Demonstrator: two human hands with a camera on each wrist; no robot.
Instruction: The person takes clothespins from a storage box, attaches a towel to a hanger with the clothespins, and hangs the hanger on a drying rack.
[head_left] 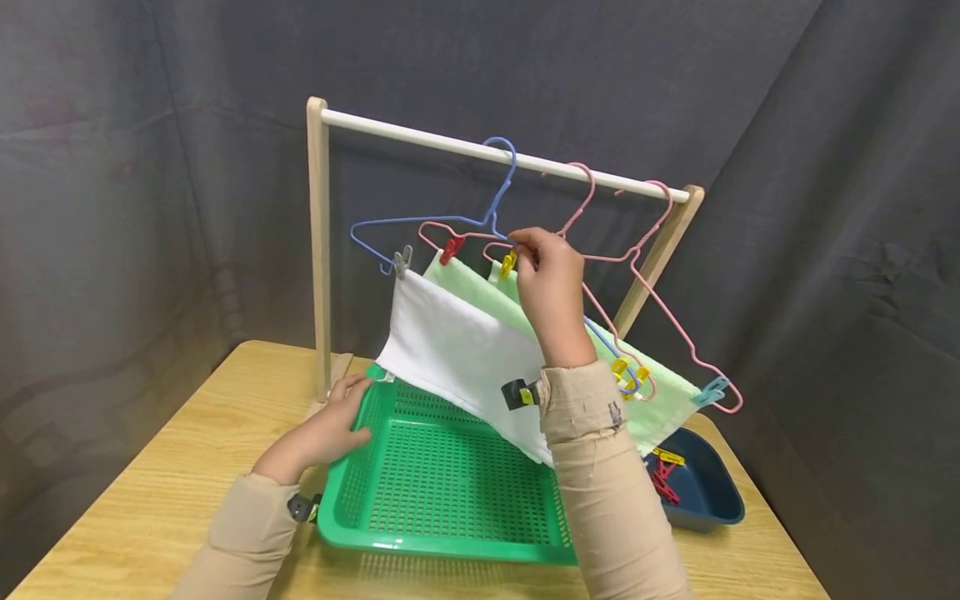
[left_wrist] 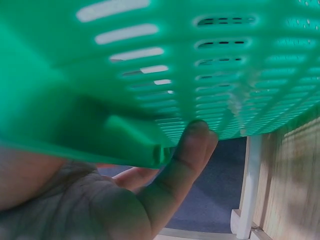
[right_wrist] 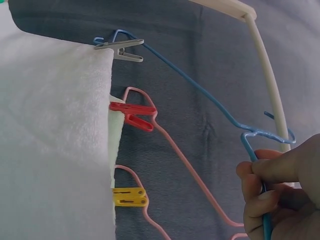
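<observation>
My right hand (head_left: 551, 279) pinches the blue hanger (right_wrist: 200, 87) just below its hook, which loops over the white rail (head_left: 420, 133). A white cloth (head_left: 465, 350) hangs from this hanger, held at its left corner by a grey clothespin (head_left: 403, 261). Behind it are pale green cloths (head_left: 480, 287) on pink hangers (head_left: 660, 308), with a red clothespin (head_left: 452, 249) and a yellow clothespin (head_left: 508, 263). My left hand (head_left: 330, 429) grips the left rim of the green basket (head_left: 450, 550), thumb on the inner side. The white cloth's lower edge overlaps the basket's back.
A wooden post (head_left: 319, 250) carries the rail's left end. At right, partly behind my right sleeve, a dark blue tub (head_left: 712, 483) holds red clothespins (head_left: 663, 481) and a yellow one. All stand on a wooden table (head_left: 165, 492) before a grey curtain (head_left: 150, 167).
</observation>
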